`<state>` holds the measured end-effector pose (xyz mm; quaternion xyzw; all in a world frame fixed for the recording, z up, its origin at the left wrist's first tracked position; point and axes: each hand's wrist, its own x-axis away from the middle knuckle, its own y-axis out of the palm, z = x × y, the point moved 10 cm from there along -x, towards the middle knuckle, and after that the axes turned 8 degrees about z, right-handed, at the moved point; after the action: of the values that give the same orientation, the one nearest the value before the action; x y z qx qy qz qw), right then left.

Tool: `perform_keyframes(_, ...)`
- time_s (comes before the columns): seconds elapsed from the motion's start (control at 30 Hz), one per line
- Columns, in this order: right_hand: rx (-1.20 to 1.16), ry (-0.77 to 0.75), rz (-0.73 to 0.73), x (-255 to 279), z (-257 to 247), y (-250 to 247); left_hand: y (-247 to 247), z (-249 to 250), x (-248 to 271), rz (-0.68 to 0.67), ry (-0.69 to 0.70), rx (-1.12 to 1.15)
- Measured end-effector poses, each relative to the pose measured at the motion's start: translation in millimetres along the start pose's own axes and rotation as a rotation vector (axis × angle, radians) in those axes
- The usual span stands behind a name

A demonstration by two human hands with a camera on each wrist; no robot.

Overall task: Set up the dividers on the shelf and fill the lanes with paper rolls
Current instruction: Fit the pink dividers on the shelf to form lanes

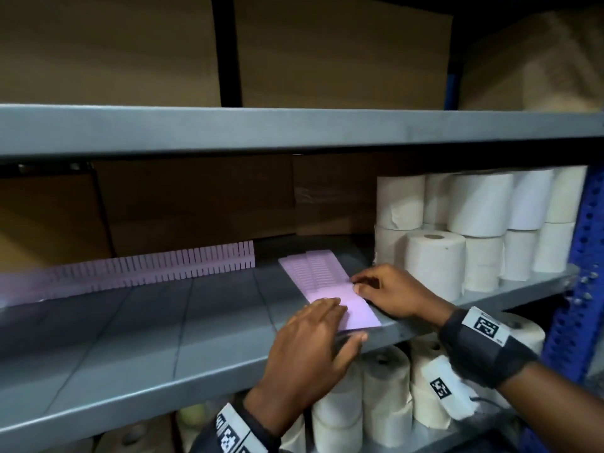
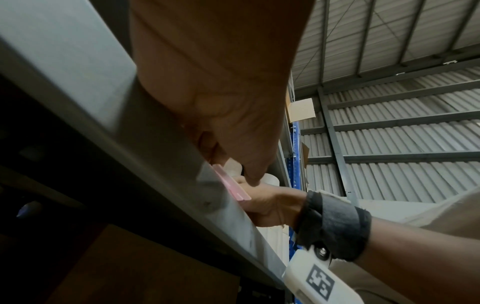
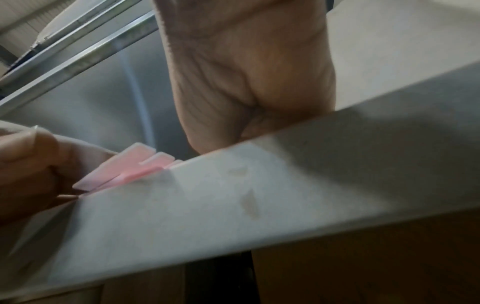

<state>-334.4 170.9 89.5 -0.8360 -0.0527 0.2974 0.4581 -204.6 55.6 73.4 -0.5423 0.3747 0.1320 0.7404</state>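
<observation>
A stack of flat pink slotted dividers (image 1: 318, 274) lies on the grey shelf (image 1: 163, 328), its near end jutting over the front edge. My left hand (image 1: 336, 317) holds that end, fingers on top and thumb underneath at the shelf lip. My right hand (image 1: 359, 284) pinches the stack's right edge with curled fingers. One divider (image 1: 153, 264) stands upright along the back left. White paper rolls (image 1: 434, 263) stand stacked at the shelf's right end. The right wrist view shows the divider ends (image 3: 130, 166) past the lip beside my left hand (image 3: 26, 164).
The upper shelf beam (image 1: 294, 129) hangs low over the work space. Cardboard boxes (image 1: 196, 204) close the back. A blue perforated upright (image 1: 585, 256) bounds the right side. More paper rolls (image 1: 385, 387) stand on the shelf below.
</observation>
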Motion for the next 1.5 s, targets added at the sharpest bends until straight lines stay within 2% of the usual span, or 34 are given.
perform_keyframes(0.13, -0.017, -0.042, -0.043, -7, 1, 7, 4, 0, -2, -0.015, -0.002, -0.065)
perform_keyframes(0.33, -0.130, -0.066, -0.057, -4, 4, 3, -11, 11, -3, 0.059, 0.033, -0.027)
perform_keyframes(0.47, -0.239, -0.047, -0.055, -5, 8, -6, -32, 18, -1, 0.199, 0.075, 0.003)
perform_keyframes(0.57, -0.272, -0.037, -0.019, -4, 9, -15, -49, 16, 3, 0.317, 0.089, -0.059)
perform_keyframes(0.63, -0.280, -0.028, 0.005, -2, 10, -20, -67, 9, 7, 0.438, 0.013, -0.109)
perform_keyframes(0.73, -0.296, 0.002, 0.072, -3, 13, -29, -99, -8, 25, 0.652, -0.182, -0.076)
perform_keyframes(0.83, -0.301, 0.012, 0.155, -6, 15, -41, -124, -22, 51, 0.821, -0.381, 0.160)
perform_keyframes(0.9, -0.342, 0.028, 0.180, -8, 15, -45, -138, -27, 67, 0.898, -0.459, 0.349)
perform_keyframes(1.0, -0.462, 0.029, 0.137, -10, 8, -45, -156, -31, 89, 0.976, -0.533, 0.485)
perform_keyframes(1.13, -0.632, -0.036, 0.123, -10, -17, -53, -176, -38, 120, 1.031, -0.595, 0.544)
perform_keyframes(1.27, -0.636, -0.112, 0.179, -12, -50, -68, -203, -42, 149, 1.071, -0.609, 0.465)
perform_keyframes(1.5, -0.841, -0.181, 0.039, -40, -132, -27, -265, -55, 198, 1.138, -0.653, 0.269)
